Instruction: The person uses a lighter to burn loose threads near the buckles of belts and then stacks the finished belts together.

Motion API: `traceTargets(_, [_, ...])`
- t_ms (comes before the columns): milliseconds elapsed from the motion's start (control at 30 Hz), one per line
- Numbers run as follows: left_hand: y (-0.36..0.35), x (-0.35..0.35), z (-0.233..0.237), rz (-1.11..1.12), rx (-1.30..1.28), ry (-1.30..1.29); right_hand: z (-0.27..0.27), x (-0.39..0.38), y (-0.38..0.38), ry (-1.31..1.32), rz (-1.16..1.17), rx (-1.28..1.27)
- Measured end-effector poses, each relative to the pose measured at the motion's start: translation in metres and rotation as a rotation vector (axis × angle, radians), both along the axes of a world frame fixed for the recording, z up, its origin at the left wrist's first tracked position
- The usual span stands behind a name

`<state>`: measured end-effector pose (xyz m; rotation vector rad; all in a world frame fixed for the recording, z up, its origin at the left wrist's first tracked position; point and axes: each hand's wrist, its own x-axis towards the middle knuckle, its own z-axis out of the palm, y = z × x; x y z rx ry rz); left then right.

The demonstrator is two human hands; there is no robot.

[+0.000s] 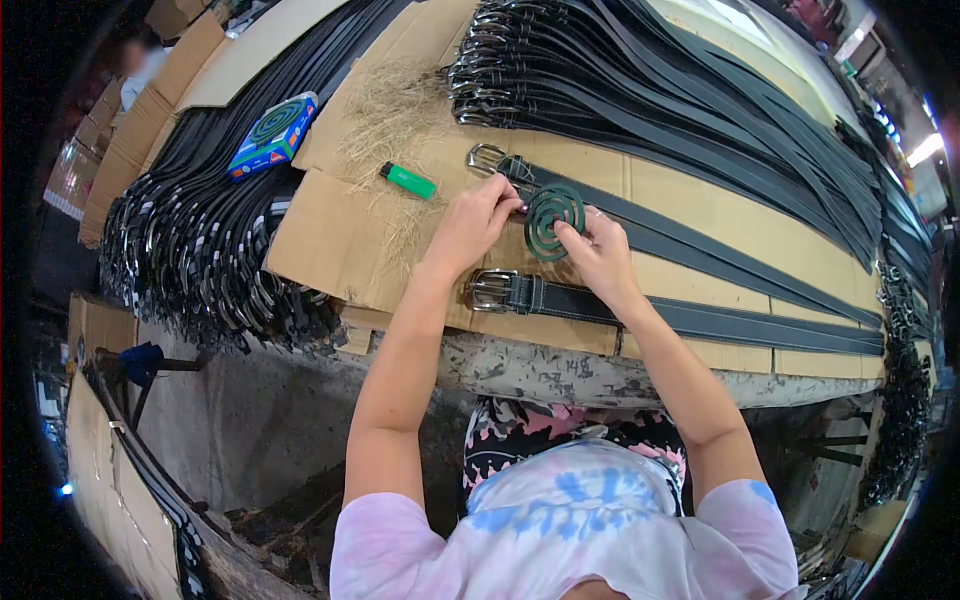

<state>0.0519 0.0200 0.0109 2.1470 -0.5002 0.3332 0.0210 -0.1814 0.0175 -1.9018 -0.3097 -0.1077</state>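
A dark green mosquito coil (552, 222) is held up over the cardboard by my right hand (600, 250), whose thumb presses on its face. My left hand (478, 222) is closed in a pinch close to the coil's left edge. What its fingertips hold, if anything, is too small to make out. Beneath and around my hands lie black belts with silver buckles, one belt (640, 212) behind the coil and another belt (660, 315) nearer my body. To the left of my left hand rests a green lighter (409, 181).
A blue box with a coil picture (273, 136) sits on hanging black belts (215, 265) at left. Dry straw-like fibres (395, 110) are scattered on the cardboard (335, 235). A big stack of belts (640, 90) fills the back right. A person (140, 70) is at far left.
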Motion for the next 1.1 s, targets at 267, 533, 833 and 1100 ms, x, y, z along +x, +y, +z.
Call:
traceTargets(267, [-0.001,0.0,-0.001,-0.013,-0.002,-0.048,0.004,0.001,0.004,-0.01,-0.019,-0.066])
traceTargets(533, [0.0,0.001,-0.003,-0.019,0.003,-0.053,0.006,0.0,0.005,-0.026,0.006,-0.057])
traceTargets(833, [0.001,-0.003,0.006,-0.01,-0.016,0.054,0.007,0.0,-0.008,0.001,-0.144,0.066])
traceTargets(1100, [-0.008,0.023,0.002,-0.045,0.077,-0.219,-0.021,0.005,-0.023,0.062,-0.284,0.31])
